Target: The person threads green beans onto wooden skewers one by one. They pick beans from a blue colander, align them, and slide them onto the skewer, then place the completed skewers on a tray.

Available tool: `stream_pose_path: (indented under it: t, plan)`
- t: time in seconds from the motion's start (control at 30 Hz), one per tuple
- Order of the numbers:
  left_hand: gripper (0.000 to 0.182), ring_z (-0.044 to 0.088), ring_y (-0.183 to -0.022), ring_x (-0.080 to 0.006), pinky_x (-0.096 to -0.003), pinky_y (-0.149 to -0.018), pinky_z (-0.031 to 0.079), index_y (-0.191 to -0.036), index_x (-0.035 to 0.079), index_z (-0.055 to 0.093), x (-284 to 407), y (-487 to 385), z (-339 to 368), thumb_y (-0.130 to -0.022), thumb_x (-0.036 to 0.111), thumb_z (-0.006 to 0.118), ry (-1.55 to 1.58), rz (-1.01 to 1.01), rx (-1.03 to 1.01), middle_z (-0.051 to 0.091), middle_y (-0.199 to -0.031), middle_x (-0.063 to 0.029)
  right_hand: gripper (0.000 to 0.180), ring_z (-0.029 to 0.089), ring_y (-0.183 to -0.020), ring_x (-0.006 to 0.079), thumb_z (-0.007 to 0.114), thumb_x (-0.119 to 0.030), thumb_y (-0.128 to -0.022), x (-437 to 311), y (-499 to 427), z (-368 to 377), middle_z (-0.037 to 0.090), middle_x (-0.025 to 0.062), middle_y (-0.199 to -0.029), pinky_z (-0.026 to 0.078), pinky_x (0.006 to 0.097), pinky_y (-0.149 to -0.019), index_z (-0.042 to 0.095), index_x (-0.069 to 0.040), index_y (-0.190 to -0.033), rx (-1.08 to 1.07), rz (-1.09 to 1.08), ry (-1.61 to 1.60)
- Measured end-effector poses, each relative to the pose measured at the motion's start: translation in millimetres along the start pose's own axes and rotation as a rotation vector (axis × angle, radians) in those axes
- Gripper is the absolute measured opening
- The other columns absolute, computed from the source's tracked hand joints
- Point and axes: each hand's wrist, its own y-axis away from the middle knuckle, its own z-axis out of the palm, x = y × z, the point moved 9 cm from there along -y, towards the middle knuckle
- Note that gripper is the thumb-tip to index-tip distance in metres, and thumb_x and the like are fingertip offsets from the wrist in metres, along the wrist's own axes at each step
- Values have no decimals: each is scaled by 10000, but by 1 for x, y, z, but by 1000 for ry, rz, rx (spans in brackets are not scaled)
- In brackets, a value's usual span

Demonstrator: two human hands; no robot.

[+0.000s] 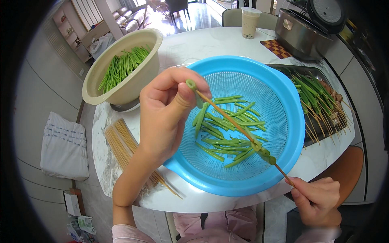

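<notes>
My left hand (167,112) pinches a green bean (191,85) between thumb and fingers, over the near left of the blue colander (293,121). The tip of a wooden skewer (225,114) meets this bean; whether it is pierced through, I cannot tell. Lower on the skewer sit several threaded bean pieces (264,153), bunched together. At the lower right, my right hand (316,194) grips the skewer's other end between thumb and forefinger. Loose green beans (231,121) lie in the colander beneath the slanting skewer.
Left, a beige basin (88,91) holds cut green stalks (124,66). Bagged bamboo skewers (121,142) lie below it on the marble-look table (194,200). Right, a dark tray (313,68) bears skewered green vegetables (316,94). Behind stand a lidded drink cup (250,22) and an open cooker (301,36).
</notes>
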Motion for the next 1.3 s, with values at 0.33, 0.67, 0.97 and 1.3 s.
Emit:
stream_pose_path:
  t: [0.33, 0.67, 0.97, 1.3]
  plan:
    - [299, 534, -773, -111, -226, -717, 410, -884, -9, 592, -7, 3, 2, -872, 288, 613, 84, -96, -37, 575, -849, -56, 158, 596, -424, 147, 605, -6, -791, -2, -1, 3, 651, 140, -619, 454, 199, -424, 665, 79, -909, -31, -40, -56]
    - [269, 509, -785, -111, -296, -792, 466, -903, 16, 585, -6, 4, 11, -883, 284, 592, 201, -126, -112, 503, -826, -37, 177, 605, -447, 138, 605, -52, -802, 7, 2, 9, 667, 141, -670, 469, 205, -447, 665, 71, -913, -90, -14, -115]
    - [269, 423, -736, -113, -379, -860, 522, -896, 47, 574, -8, 5, 13, -848, 306, 628, 195, -183, -133, 429, -763, -17, 189, 598, -445, 128, 599, -85, -811, 12, 4, 14, 684, 136, -729, 479, 202, -467, 667, 63, -906, -68, 14, -173]
    - [122, 518, -710, -103, -220, -651, 425, -880, -49, 643, -10, 17, 53, -790, 24, 681, 281, -193, -266, 588, -792, -89, 180, 563, -399, 119, 589, -74, -789, 2, -3, 9, 630, 93, -566, 452, 202, -432, 682, 61, -864, -53, 15, -158]
